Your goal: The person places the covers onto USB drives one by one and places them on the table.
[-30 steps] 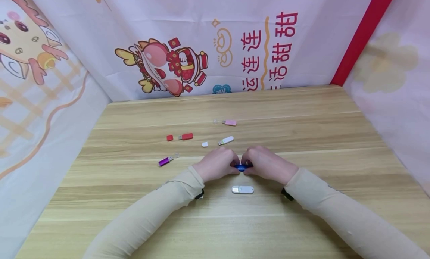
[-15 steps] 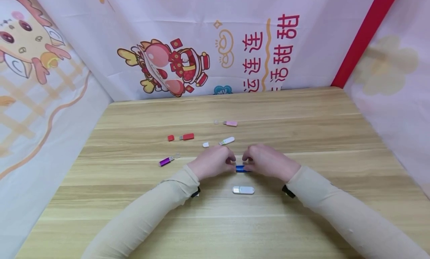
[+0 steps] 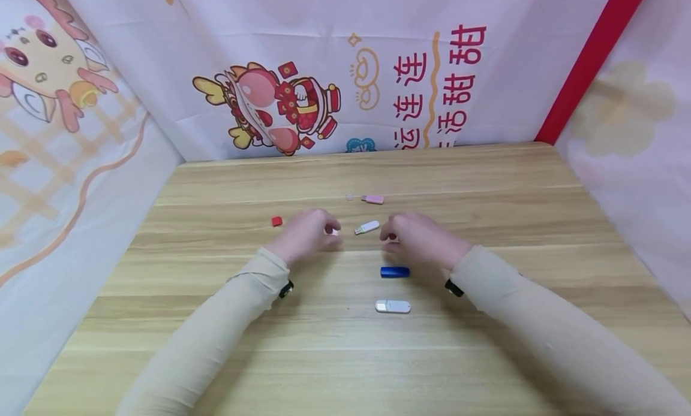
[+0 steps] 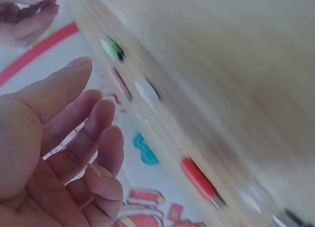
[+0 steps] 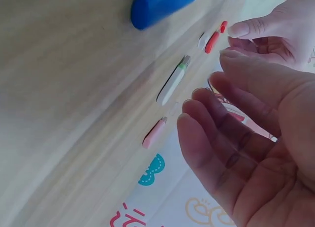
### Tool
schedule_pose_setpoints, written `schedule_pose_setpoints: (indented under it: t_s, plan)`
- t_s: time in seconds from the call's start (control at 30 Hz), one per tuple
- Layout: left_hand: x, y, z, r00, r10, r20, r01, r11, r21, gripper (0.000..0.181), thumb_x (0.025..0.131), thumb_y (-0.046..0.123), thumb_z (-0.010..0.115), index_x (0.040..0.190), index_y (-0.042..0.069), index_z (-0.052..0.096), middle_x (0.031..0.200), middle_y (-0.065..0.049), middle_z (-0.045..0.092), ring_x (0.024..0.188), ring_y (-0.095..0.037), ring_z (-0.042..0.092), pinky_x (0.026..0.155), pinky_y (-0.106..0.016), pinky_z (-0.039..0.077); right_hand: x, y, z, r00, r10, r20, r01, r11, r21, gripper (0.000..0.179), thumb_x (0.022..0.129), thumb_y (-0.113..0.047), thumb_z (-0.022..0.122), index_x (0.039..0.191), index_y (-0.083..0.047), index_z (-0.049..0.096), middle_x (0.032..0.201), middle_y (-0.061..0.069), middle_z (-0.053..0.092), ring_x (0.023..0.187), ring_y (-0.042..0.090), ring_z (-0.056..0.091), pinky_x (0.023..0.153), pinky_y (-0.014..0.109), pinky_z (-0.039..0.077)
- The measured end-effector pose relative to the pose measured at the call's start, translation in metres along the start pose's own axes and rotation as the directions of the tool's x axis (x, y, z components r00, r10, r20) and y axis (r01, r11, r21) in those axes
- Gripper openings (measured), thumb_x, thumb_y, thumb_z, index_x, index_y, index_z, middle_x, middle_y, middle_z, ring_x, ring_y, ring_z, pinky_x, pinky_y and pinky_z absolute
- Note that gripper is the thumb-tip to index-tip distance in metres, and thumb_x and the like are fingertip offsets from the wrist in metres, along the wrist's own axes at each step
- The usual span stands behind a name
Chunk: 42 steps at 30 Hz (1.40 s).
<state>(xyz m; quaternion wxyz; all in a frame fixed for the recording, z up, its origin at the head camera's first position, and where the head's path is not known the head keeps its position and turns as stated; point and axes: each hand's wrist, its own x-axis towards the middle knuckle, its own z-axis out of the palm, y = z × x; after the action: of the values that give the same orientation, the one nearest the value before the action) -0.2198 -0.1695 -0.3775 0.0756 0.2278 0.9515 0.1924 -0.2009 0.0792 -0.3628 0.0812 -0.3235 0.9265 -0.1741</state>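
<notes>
My left hand (image 3: pixel 309 233) is over the table with fingers loosely bent, holding nothing. In the head view it overlaps a small white cap (image 3: pixel 335 232), which lies on the wood below the fingers in the left wrist view. To its right is a white USB stick (image 3: pixel 367 227) with a green band and its plug bare. My right hand (image 3: pixel 423 237), also holding nothing, hovers just right of that stick, fingers relaxed. A blue USB stick (image 3: pixel 395 272) lies nearer the body. A red USB stick (image 4: pixel 198 177) shows in the left wrist view, hidden behind the left hand from above.
A capped white-and-silver USB stick (image 3: pixel 393 307) lies closest to the body. Farther back are a pink USB stick (image 3: pixel 373 199) and its clear cap (image 3: pixel 349 197). A red cap (image 3: pixel 277 222) sits left of my left hand. A printed curtain (image 3: pixel 302 32) borders the table's back edge.
Both hands have left the blue USB stick, which now lies on the table. The left hand moved left and forward, the right hand forward. The red and purple sticks became hidden in the head view.
</notes>
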Motion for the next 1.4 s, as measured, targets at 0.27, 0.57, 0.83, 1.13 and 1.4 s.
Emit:
schedule_pose_setpoints:
  t_s: [0.27,0.57,0.83,1.13,1.4]
  plan:
    - [0.005,-0.024,-0.009,0.999,-0.017,-0.035,0.018,1.000,0.019,0.029,0.085,0.021,0.080,0.109,0.005,0.075,0.096,-0.006,0.071,0.088,-0.018,0.063,0.081,-0.036,0.051,0.034,0.000,-0.004,0.998,-0.036,0.045,0.038,0.999,-0.036,0.019,0.088,-0.014,0.077,0.106,-0.008,0.076,0.100,0.004,0.073,0.090,0.016,0.066,0.085,0.033,0.055]
    - [0.016,-0.036,-0.004,0.998,-0.066,0.011,0.066,0.996,-0.061,0.030,0.082,0.023,0.083,0.107,0.008,0.076,0.097,-0.001,0.071,0.089,-0.016,0.063,0.085,-0.035,0.051,0.070,0.008,0.001,0.993,0.023,0.115,-0.022,1.000,-0.008,0.022,0.089,-0.016,0.076,0.110,-0.012,0.076,0.103,0.001,0.068,0.096,0.016,0.062,0.093,0.035,0.052]
    - [0.024,-0.034,0.002,0.998,-0.036,0.059,0.041,0.995,-0.087,0.028,0.082,0.022,0.083,0.105,0.009,0.076,0.098,0.000,0.072,0.092,-0.015,0.065,0.088,-0.035,0.051,0.082,0.015,0.005,0.986,0.047,0.160,-0.051,0.998,0.023,0.018,0.088,-0.020,0.077,0.106,-0.015,0.077,0.102,-0.001,0.067,0.093,0.016,0.060,0.092,0.034,0.051]
    - [0.027,-0.032,0.007,0.997,-0.030,0.067,0.036,0.995,-0.088,0.020,0.083,0.021,0.082,0.100,0.011,0.077,0.093,0.002,0.071,0.089,-0.014,0.063,0.086,-0.033,0.051,0.086,0.022,0.011,0.985,0.027,0.168,-0.030,0.999,0.016,0.011,0.088,-0.022,0.077,0.099,-0.020,0.077,0.091,-0.005,0.065,0.085,0.016,0.059,0.087,0.031,0.051]
    - [0.025,-0.032,0.010,0.998,-0.030,0.061,0.034,0.997,-0.074,0.012,0.085,0.020,0.080,0.094,0.012,0.077,0.087,0.003,0.070,0.084,-0.014,0.062,0.083,-0.033,0.050,0.087,0.025,0.016,0.989,-0.008,0.149,0.006,1.000,0.015,0.013,0.091,-0.022,0.074,0.102,-0.016,0.076,0.093,-0.004,0.067,0.089,0.015,0.060,0.094,0.033,0.050]
